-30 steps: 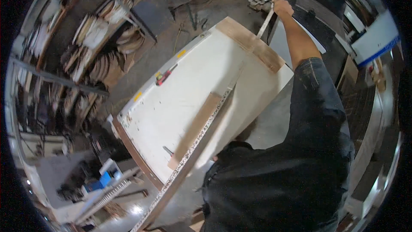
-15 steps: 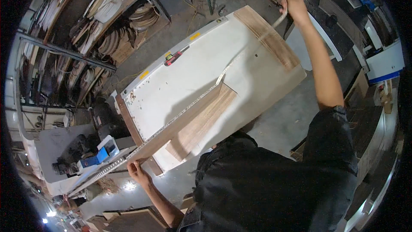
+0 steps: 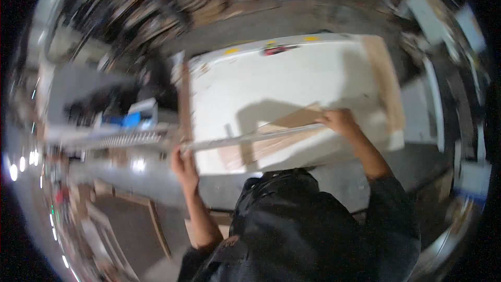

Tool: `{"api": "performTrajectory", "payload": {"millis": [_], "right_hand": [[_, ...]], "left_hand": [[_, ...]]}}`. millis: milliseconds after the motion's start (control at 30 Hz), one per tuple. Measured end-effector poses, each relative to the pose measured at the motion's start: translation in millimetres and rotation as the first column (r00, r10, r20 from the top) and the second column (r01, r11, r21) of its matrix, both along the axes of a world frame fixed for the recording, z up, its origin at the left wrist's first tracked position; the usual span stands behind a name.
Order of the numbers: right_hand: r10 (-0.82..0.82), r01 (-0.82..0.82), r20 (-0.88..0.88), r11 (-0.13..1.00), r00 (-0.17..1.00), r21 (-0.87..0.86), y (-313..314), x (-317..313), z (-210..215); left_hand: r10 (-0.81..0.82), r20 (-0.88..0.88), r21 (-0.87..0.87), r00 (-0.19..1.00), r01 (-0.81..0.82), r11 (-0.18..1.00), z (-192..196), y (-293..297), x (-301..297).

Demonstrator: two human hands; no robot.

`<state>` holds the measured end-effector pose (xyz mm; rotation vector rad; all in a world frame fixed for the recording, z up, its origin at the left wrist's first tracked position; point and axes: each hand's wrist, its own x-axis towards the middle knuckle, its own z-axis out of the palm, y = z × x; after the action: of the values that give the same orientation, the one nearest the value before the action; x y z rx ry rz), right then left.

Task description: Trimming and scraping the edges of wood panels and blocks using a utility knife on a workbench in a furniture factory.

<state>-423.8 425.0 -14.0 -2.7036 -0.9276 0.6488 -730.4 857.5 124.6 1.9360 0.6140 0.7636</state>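
I have the right hand point(image 3: 342, 121) over the near half of the white tabletop point(image 3: 292, 75), its thumb and fingertips clamped on the right end of a long narrow board point(image 3: 255, 137). The left hand point(image 3: 185, 167) is at the tabletop's near left corner, its fingers raised against the other end of that board; through the blur I can't tell whether they are closed on it. The long narrow board spans the space between my two hands, slanting slightly across the near part of the tabletop, its thin pale edge towards me. Beneath it, a wood-grain board point(image 3: 237, 157) lies on the tabletop at a steeper slant and shows on both sides of it.

Further out, I make out a red-and-black hand tool point(image 3: 275, 50) by the tabletop's far edge, and along that edge a grey bar with yellow patches point(image 3: 250, 48) that looks like a spirit level. A brown strip point(image 3: 185, 102) borders the tabletop's left side, and a wide wooden plank point(image 3: 383, 83) covers its right end.

Left of the tabletop I see a blue-and-white device point(image 3: 130, 120) behind a pale ribbed rail point(image 3: 128, 140). Beyond its far side, shelving stacked with curved strips point(image 3: 209, 5) smears in the blur; a white panel point(image 3: 420, 109) stands to its right.
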Motion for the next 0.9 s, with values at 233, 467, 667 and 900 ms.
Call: {"api": "performTrajectory", "payload": {"millis": [233, 467, 667, 900], "right_hand": [[-0.193, 0.229, -0.43, 0.973, 0.882, 0.034, -13, -14, -21], [-0.052, 0.452, -0.687, 0.788, 0.725, 0.418, 25, -50, 59], [-0.101, 0.178, -0.16, 0.782, 0.982, 0.598, 99, -97, 73], [-0.082, 0.31, -0.429, 0.811, 0.9, 0.496, 110, -150, 101]], "left_hand": [[-0.005, 0.072, -0.035, 0.997, 0.008, 0.999, -17, 7, 5], [0.229, 0.601, -0.08, 0.766, -0.227, 0.971, 72, 93, 11], [0.559, 0.484, -0.868, 0.673, 0.448, 0.213, -118, 14, 39], [0.839, 0.094, -0.971, 0.536, -0.136, 0.196, -91, 44, 44]]}}
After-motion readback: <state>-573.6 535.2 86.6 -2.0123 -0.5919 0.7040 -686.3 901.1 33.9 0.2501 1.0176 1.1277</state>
